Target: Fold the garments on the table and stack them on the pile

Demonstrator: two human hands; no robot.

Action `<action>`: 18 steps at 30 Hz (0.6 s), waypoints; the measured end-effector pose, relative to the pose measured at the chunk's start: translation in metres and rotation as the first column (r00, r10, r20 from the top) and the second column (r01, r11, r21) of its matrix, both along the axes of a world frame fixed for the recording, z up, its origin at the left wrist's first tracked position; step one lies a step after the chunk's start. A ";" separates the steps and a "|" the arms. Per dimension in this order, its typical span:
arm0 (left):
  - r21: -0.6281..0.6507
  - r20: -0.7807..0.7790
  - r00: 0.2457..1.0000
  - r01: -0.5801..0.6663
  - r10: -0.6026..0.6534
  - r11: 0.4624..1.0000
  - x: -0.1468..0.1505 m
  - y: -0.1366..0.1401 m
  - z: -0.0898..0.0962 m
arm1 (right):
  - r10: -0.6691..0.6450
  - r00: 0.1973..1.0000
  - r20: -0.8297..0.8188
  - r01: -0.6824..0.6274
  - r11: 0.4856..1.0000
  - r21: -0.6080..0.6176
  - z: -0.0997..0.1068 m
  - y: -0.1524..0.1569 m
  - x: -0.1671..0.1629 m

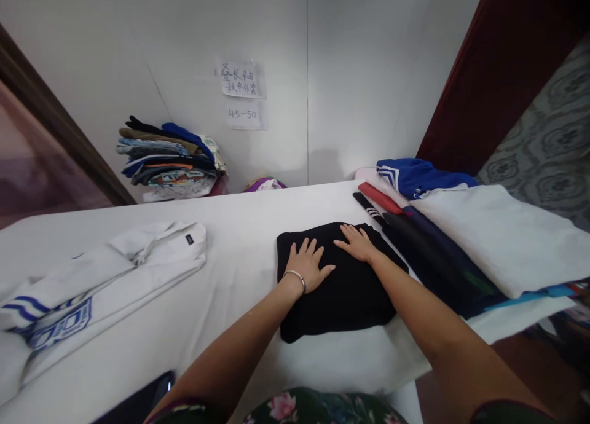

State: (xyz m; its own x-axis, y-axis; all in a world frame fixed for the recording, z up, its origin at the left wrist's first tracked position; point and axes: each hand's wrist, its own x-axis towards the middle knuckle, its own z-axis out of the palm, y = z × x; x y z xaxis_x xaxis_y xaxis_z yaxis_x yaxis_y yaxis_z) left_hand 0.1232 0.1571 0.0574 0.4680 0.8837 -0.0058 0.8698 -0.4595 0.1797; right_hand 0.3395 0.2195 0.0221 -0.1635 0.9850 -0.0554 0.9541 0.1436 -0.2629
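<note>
A folded black garment (341, 301) lies as a flat bundle on the white-covered table (239, 276) in front of me. My left hand (308, 265), with a bracelet at the wrist, rests flat on its left part, fingers spread. Flat on the upper right part of the bundle lies my right hand (357, 243), its fingers also stretched out. Neither hand grips the cloth. What kind of garment it is cannot be told from its folded shape.
At left lies a white garment (170, 246) with blue stripes. Several clothes, including a white cloth (502, 233) and a blue striped garment (428, 177), lie at right. A folded clothes stack (170, 160) stands behind the table. A dark device (138, 402) lies at the near edge.
</note>
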 end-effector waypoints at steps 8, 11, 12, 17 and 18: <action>-0.061 0.282 0.941 -0.178 0.188 0.982 -0.030 -0.018 -0.008 | 0.003 0.999 -0.037 -0.002 1.000 0.019 -0.003 0.001 0.002; -0.145 0.502 0.796 -0.307 0.337 0.941 -0.044 -0.024 -0.016 | -0.005 0.996 -0.092 0.009 0.999 0.049 -0.001 -0.001 0.003; -0.199 0.576 0.715 -0.346 0.395 0.917 -0.048 -0.026 -0.019 | -0.011 0.994 -0.107 0.017 0.998 0.058 0.000 -0.002 0.003; -0.572 0.695 0.279 -0.344 0.663 0.745 -0.061 -0.027 -0.026 | -0.059 0.992 -0.115 0.065 0.997 0.048 0.015 -0.009 0.011; -0.619 0.691 0.222 -0.309 0.688 0.722 -0.063 -0.026 -0.027 | -0.079 0.991 -0.108 0.084 0.996 0.043 0.017 -0.013 0.016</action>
